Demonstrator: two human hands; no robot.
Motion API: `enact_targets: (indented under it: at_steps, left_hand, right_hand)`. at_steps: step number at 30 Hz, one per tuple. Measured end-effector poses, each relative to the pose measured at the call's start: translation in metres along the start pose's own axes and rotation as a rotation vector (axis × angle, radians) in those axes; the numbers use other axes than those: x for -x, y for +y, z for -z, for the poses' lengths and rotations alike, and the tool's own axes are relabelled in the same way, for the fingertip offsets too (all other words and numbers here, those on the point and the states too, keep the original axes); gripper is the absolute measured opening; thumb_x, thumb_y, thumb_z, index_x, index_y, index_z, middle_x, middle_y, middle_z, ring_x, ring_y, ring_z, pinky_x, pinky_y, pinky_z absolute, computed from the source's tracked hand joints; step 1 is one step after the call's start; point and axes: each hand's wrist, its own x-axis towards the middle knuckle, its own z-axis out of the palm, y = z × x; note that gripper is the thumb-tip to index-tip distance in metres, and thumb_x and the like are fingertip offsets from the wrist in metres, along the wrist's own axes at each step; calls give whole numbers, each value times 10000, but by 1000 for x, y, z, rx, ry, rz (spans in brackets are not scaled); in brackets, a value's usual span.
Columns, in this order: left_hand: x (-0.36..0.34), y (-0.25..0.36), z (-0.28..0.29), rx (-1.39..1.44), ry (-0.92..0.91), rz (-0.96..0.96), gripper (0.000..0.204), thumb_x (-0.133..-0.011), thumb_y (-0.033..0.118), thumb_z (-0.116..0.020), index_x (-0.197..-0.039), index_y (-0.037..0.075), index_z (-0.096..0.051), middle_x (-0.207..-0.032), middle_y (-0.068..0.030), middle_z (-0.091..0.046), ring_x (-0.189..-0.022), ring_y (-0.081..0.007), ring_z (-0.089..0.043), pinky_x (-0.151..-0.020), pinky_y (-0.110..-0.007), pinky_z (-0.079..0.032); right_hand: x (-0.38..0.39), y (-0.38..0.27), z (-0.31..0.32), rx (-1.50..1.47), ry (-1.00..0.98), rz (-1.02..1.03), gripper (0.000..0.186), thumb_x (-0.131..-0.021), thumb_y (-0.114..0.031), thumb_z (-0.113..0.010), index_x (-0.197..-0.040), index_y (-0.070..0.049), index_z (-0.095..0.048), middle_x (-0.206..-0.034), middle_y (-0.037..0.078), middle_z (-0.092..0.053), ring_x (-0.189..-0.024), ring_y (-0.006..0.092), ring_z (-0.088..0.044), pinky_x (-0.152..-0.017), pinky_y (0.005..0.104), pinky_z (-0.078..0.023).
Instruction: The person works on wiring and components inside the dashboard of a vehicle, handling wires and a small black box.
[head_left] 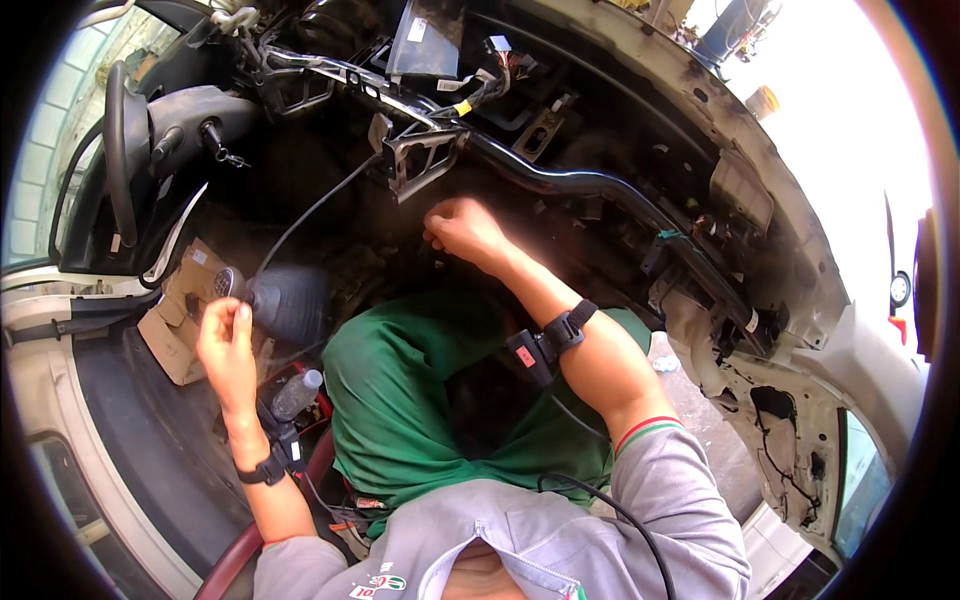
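Note:
My left hand (228, 355) is raised at the left, thumb and fingers drawn together right beside the gear lever's knob (230, 284). Whether the fingertips touch the knob, or pinch something small, I cannot make out. Below that knob spreads a dark rubber boot (292, 303). My right hand (466, 232) reaches forward under a metal bracket (424, 160) on the dashboard crossbar (560, 182). Its fingers are curled, and anything in them is hidden. A thin grey cable (318, 208) runs from the bracket down toward the gear lever.
The car's dashboard is stripped, with a wiring connector (500, 52) hanging loose. On the left are the steering wheel (118, 155), keys (232, 158) and a torn cardboard box (180, 315). A plastic bottle (296, 396) lies by my left leg. Black cables trail from my wrist straps.

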Motion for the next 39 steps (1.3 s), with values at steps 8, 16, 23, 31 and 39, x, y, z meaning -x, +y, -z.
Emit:
enact_targets:
  at_steps: [8, 16, 23, 31, 39]
  left_hand:
    - [77, -15, 34, -149, -78, 111, 127, -962, 73, -635, -1039, -27, -624, -928, -49, -656, -855, -117, -596, -782, -278, -493]
    - [112, -27, 37, -155, -112, 63, 127, -993, 82, -612, -1086, -5, -620, -930, 4, -623, -820, -73, -563, -762, -226, -474]
    - [81, 19, 1, 122, -51, 74, 184, -1003, 81, -604, -1148, -24, -644, -1049, -41, -677, -931, -107, -621, -834, -251, -511]
    - [38, 43, -87, 113, -302, -113, 225, -1013, 72, -573, -1204, -28, -637, -1102, -76, -674, -925, -127, -645, -813, -265, -531]
    - [-26, 65, -81, -605, -722, -28, 600, -982, 417, -618, -1299, -89, -559, -1094, -182, -699, -978, -253, -665, -907, -350, -502]
  right_hand:
    - [5, 2, 6, -64, 63, 63, 278, -823, -200, -575, -897, 23, -723, -781, 107, -718, -696, 190, -686, -671, 322, -547]
    - [10, -3, 15, -33, 108, 67, 253, -763, -192, -592, -800, 6, -744, -710, 144, -714, -649, 247, -700, -656, 363, -552]
    - [-4, 14, 13, -51, 147, 115, 271, -726, -183, -592, -835, 5, -753, -797, 215, -717, -817, 343, -713, -765, 403, -552]
    - [-5, 8, 13, 5, 143, 99, 281, -736, -186, -581, -853, 3, -754, -827, 247, -706, -833, 375, -708, -778, 418, -557]
    - [10, -13, 18, -56, 101, 133, 292, -771, -182, -572, -865, 37, -740, -765, 181, -723, -735, 301, -716, -738, 386, -558]
